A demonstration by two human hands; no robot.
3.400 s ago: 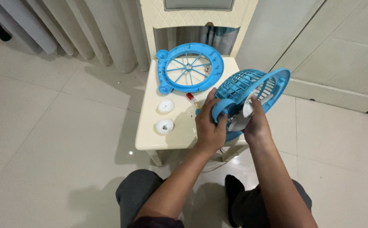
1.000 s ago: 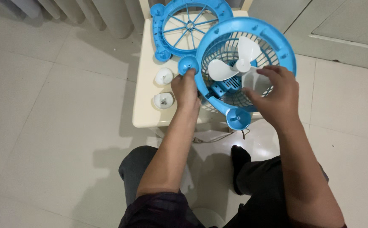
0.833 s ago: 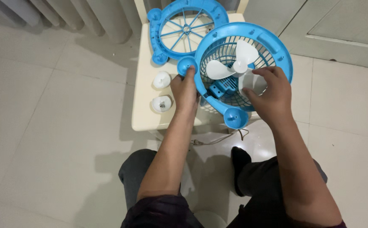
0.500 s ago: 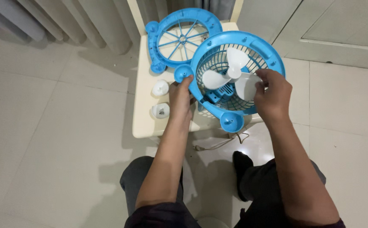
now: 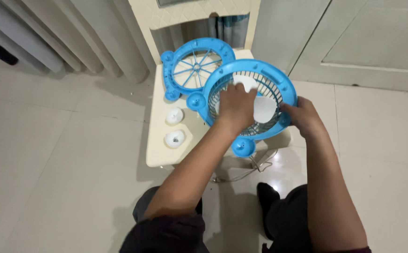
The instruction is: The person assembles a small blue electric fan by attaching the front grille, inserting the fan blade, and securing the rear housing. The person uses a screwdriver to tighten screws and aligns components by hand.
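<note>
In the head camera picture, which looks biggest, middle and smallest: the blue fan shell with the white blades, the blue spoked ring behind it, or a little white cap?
1. Blue round plastic fan shell, though it sits nearer the camera.
2. Blue spoked plastic ring, close in size, so the top two are unsure.
3. Small white round cap, clearly smallest.

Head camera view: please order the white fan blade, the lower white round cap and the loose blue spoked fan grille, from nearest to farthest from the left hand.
1. White fan blade, under the left hand.
2. Loose blue spoked fan grille, up-left, at the chair's back.
3. Lower white round cap, far left on the seat.

glossy pale floor tiles (image 5: 49,154), cream chair (image 5: 159,140), grey curtains (image 5: 73,37)
</note>
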